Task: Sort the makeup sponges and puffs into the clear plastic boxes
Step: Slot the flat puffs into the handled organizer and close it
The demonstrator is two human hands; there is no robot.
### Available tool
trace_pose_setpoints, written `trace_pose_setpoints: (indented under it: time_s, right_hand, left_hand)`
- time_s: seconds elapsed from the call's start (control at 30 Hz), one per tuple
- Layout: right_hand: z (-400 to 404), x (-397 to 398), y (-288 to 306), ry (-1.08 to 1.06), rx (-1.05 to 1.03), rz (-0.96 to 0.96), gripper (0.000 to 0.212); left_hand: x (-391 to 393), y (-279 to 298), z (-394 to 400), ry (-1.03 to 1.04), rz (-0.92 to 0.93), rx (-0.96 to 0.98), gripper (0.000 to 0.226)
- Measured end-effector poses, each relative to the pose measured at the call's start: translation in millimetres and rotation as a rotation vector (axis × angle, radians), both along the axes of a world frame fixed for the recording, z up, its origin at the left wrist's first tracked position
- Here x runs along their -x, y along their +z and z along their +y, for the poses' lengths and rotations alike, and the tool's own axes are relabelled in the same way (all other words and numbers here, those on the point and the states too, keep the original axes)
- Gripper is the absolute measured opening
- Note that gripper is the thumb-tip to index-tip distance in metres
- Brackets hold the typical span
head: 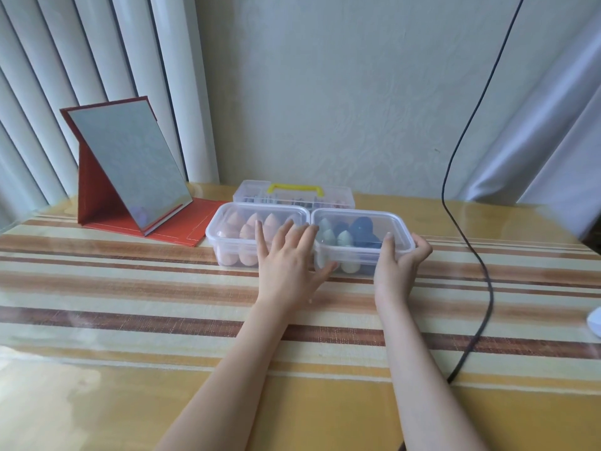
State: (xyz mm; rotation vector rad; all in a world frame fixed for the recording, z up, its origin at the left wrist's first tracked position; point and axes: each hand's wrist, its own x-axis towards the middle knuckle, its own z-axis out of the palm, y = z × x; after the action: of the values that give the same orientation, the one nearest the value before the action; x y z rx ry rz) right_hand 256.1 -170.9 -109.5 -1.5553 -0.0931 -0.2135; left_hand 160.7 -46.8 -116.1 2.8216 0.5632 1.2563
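Two clear plastic boxes sat lidded and touching, side by side at twelve o'clock on the striped table [130,320]. The left box [227,252] held peach teardrop sponges [252,222], at least eight by my count, though the hand hid some. The right box [398,222] held about four pale green sponges [344,239] and a clump of dark blue pieces [364,231], number unclear. The left hand [289,265] lay open and flat, fingers spread across the seam between both lids, thumb against the right box's front. The right hand [401,262] gripped that box's corner at three o'clock. A risk, as I judged it: uneven pressing could leave the lid unseated, or a shove could slide both boxes toward the handled organiser [294,193] behind, or the black cable [468,255] might snag.
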Motion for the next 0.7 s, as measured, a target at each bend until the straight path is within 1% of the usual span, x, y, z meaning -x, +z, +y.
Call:
trace_pose_setpoints:
  time_s: [0.07,0.13,0.23,0.4,0.53,0.7]
  right_hand:
    - [2.0,-0.1,-2.8,-0.003,0.059,-0.028,0.042]
    - [4.1,0.8,-3.4,0.000,0.083,-0.045,0.044]
    - [5.8,4.1,-1.8,0.008,0.100,-0.059,0.044]
    - [7.6,7.7,-0.6,-0.007,0.094,-0.085,0.042]
    - [8.2,7.2,-1.5,0.002,0.100,-0.096,0.042]
    - [13.6,7.5,-4.1,-0.030,0.132,-0.091,0.057]
  left_hand:
    - [-1.8,-2.4,0.4,0.015,0.060,-0.031,0.058]
    - [-4.3,-3.7,2.3,0.036,0.066,-0.048,0.058]
    - [-6.5,-5.4,4.6,0.067,0.062,-0.059,0.057]
    - [-7.8,-6.8,10.5,0.013,0.024,-0.063,0.058]
    - [-5.4,-5.6,12.5,-0.009,0.001,-0.044,0.053]
    - [-4.0,-4.1,11.0,-0.008,-0.011,0.002,0.050]
